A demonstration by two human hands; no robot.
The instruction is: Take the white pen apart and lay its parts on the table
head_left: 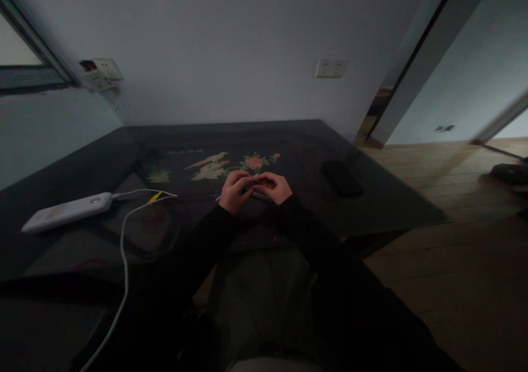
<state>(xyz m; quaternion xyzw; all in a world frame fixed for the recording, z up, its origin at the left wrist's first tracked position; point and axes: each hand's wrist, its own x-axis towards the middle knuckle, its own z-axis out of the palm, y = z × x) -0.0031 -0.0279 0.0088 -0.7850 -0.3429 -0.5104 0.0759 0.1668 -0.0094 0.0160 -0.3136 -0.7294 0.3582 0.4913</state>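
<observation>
My left hand [233, 192] and my right hand [275, 187] meet above the dark glass-topped table [383, 207], fingertips together. Between them they pinch a small dark thin object [252, 186]; the dim light hides what it is. Both sleeves are black. A painted bird-and-flower design [214, 166] lies under the glass just beyond the hands.
A white power bank [68, 211] with a white cable [124, 262] lies at the left. A black phone-like slab [341, 177] rests at the right. Wall sockets [331, 67] sit on the back wall, and wooden floor [454, 196] extends to the right.
</observation>
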